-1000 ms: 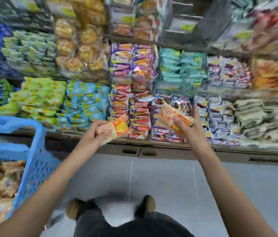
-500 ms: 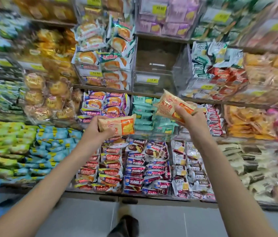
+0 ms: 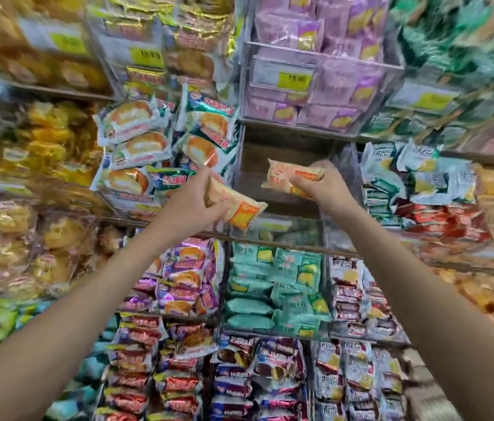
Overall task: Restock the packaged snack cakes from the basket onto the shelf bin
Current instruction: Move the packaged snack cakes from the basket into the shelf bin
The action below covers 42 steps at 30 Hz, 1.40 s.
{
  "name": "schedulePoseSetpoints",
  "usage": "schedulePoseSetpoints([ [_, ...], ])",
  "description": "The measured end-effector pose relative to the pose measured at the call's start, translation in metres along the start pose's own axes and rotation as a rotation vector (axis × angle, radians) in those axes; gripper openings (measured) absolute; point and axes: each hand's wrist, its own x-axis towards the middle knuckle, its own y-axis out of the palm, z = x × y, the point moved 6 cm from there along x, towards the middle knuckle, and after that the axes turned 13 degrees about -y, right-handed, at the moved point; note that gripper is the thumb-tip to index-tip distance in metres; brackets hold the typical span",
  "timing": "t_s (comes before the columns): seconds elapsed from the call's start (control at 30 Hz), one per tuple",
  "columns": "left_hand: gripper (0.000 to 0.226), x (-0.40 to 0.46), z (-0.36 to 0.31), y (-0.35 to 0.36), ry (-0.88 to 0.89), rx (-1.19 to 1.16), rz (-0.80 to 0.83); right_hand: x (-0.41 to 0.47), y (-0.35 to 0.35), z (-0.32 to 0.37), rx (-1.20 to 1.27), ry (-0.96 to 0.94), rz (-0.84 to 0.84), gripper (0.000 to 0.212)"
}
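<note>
Now your left hand (image 3: 191, 205) grips one pale cream-and-orange plastic-wrapped snack cake (image 3: 235, 205), fingers curled round its upper end so the orange end hangs toward the right. Your right hand (image 3: 323, 185) holds a second cream-and-orange wrapped snack cake (image 3: 289, 177), pinched at its right end and lifted in front of the clear-walled shelf bin with a bare dark interior (image 3: 282, 165). Both packets sit just short of that bin, the right one nearer its mouth; neither is released yet. The basket is out of view.

To place well, you should probably feed the right packet in first, flat and label outward, then follow with the left, so the two do not collide at the opening. Soft wrappers crush easily; a light grip seems wise.

Around the bin, stacked white-and-green cream-bun packets (image 3: 136, 141) fill the left neighbour, white-and-teal packets (image 3: 406, 174) the right, lilac packets (image 3: 315, 86) the tier above, and mint-green packets (image 3: 273, 293) the tier below. Yellow price tags (image 3: 295, 79) front the upper bins. Edges of the view are blurred.
</note>
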Motion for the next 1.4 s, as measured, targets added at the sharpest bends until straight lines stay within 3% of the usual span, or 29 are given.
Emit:
schedulePoseSetpoints([
  [0.1, 0.029, 0.014, 0.005, 0.000, -0.024, 0.076, -0.072, 0.046, 0.041, -0.032, -0.014, 0.006, 0.125, 0.031],
  [0.37, 0.030, 0.022, 0.024, 0.011, -0.057, -0.070, -0.026, 0.123, 0.111, -0.099, 0.002, -0.085, 0.247, 0.056],
  [0.43, 0.032, 0.025, 0.025, 0.012, -0.054, -0.099, -0.020, 0.128, 0.114, -0.117, 0.040, -0.064, 0.269, 0.063],
  [0.6, 0.033, 0.026, 0.025, 0.014, -0.037, -0.120, -0.017, 0.143, 0.121, -0.142, -0.191, -0.026, 0.304, 0.064],
  [0.77, 0.031, 0.025, 0.021, 0.014, -0.038, -0.127, 0.009, 0.149, 0.117, -0.142, -0.042, 0.079, 0.237, 0.060],
  [0.9, 0.030, 0.024, 0.021, 0.014, -0.081, -0.126, 0.011, 0.148, 0.114, -0.138, -0.076, 0.140, 0.275, 0.060],
  [1.13, 0.032, 0.009, 0.009, 0.011, -0.124, -0.186, -0.012, 0.137, 0.098, -0.134, -0.208, 0.278, 0.425, 0.091],
  [1.2, 0.032, 0.005, 0.003, 0.012, -0.149, -0.190, -0.053, 0.130, 0.090, -0.119, -0.276, 0.226, 0.476, 0.075],
  [1.27, 0.030, 0.003, -0.010, 0.012, -0.162, -0.155, -0.123, 0.122, 0.072, -0.098, -0.243, 0.120, 0.403, 0.020],
  [1.3, 0.028, 0.005, -0.018, 0.013, -0.155, -0.126, -0.158, 0.114, 0.063, -0.084, -0.136, 0.091, 0.363, 0.010],
  [1.4, 0.027, 0.021, -0.044, 0.022, -0.117, -0.026, -0.206, 0.074, 0.049, -0.043, 0.255, 0.029, 0.466, 0.017],
])
